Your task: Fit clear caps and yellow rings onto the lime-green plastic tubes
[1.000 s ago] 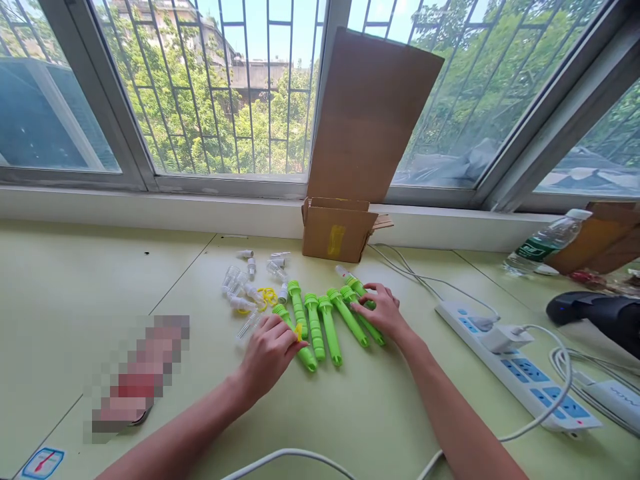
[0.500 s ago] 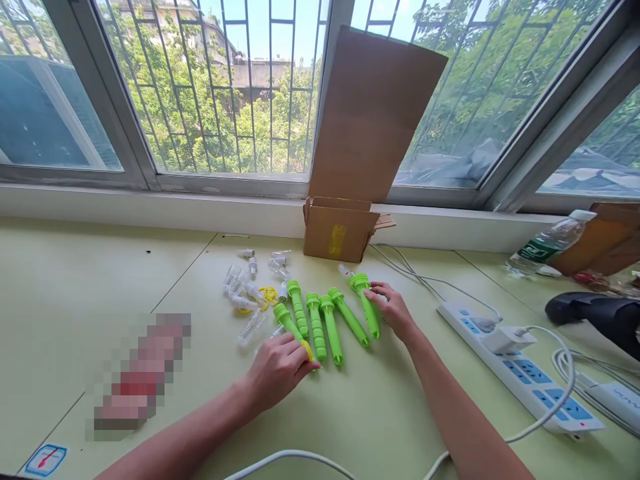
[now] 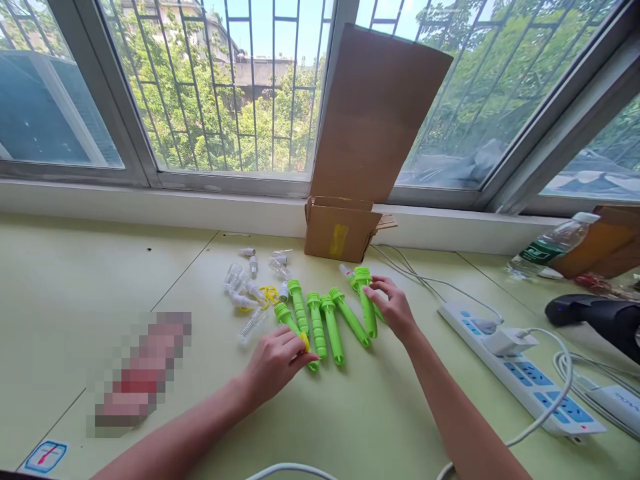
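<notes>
My left hand (image 3: 275, 363) is closed, pinching a small yellow ring (image 3: 305, 342) over the lower end of a green plastic tube (image 3: 284, 315). Between the fingers of my right hand (image 3: 396, 312) is another green tube (image 3: 369, 310), its threaded end pointing away from me. Behind that one lies a further green tube with a clear tip (image 3: 346, 271), partly covered by it and by my hand. Several more green tubes (image 3: 316, 327) lie in a fan between my hands. Clear plastic pieces (image 3: 253, 325) and more yellow rings (image 3: 270, 294) are scattered to their left.
A cardboard box (image 3: 343, 233) with a tall raised flap stands against the window sill. On the right are a white power strip (image 3: 520, 373) with cables, a water bottle (image 3: 550, 247) and a black object (image 3: 590, 317). A blurred patch (image 3: 145, 373) covers something at left.
The tube in my right hand has turned more upright and shifted slightly, showing more of the tube behind it. My left hand has risen a little with the yellow ring.
</notes>
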A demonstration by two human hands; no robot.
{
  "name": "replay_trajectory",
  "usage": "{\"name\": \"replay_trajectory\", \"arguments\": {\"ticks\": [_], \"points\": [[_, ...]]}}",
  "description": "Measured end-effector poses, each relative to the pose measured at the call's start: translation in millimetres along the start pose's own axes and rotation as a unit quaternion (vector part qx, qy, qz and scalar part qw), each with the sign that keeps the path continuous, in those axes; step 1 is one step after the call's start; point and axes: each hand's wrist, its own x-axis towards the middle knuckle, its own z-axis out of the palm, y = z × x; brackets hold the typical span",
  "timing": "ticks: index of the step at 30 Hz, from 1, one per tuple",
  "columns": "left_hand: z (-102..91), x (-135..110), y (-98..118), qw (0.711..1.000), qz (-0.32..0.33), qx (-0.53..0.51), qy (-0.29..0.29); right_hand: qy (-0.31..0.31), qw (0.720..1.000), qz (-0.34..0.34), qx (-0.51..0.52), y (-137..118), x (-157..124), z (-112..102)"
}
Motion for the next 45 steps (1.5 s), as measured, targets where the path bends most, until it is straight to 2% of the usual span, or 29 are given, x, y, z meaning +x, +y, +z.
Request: {"name": "replay_trajectory", "arguments": {"ticks": [9, 15, 18, 20, 24, 26, 30, 33, 37, 41, 45], "points": [[2.0, 2.1, 3.0, 0.994, -0.054, -0.090, 0.016, -0.080, 0.991, 0.033, 0.106, -28.7, -11.6, 14.9], [2.0, 9.9, -4.2, 0.990, -0.100, -0.090, 0.049, -0.088, 0.979, 0.063, 0.170, -36.0, -20.6, 30.0], [0.9, 19.9, -9.3, 0.986, -0.130, -0.079, 0.065, -0.095, 0.978, 0.056, 0.177, -35.8, -26.0, 37.7], [1.5, 28.8, -13.4, 0.983, -0.148, -0.077, 0.071, -0.089, 0.986, 0.025, 0.139, -34.6, -29.3, 42.0], [6.9, 47.4, -23.7, 0.978, -0.176, -0.076, 0.083, -0.052, 0.995, -0.082, -0.016, -33.2, -35.4, 46.1], [10.6, 53.9, -29.2, 0.976, -0.184, -0.069, 0.097, -0.033, 0.984, -0.150, -0.087, -33.4, -38.4, 45.6], [17.9, 55.5, -37.1, 0.971, -0.188, -0.085, 0.123, -0.015, 0.945, -0.261, -0.197, -34.8, -43.0, 42.2], [21.9, 48.7, -40.0, 0.970, -0.185, -0.091, 0.131, -0.017, 0.921, -0.297, -0.251, -35.5, -44.4, 40.4], [22.1, 39.6, -40.6, 0.979, -0.148, -0.083, 0.111, -0.027, 0.903, -0.326, -0.278, -36.4, -44.9, 40.0], [17.4, 36.6, -38.3, 0.990, -0.097, -0.055, 0.090, -0.033, 0.895, -0.347, -0.277, -38.9, -46.1, 41.1], [13.9, 36.2, -35.6, 0.992, -0.081, -0.047, 0.086, -0.040, 0.892, -0.362, -0.268, -40.9, -48.0, 43.1]]}}
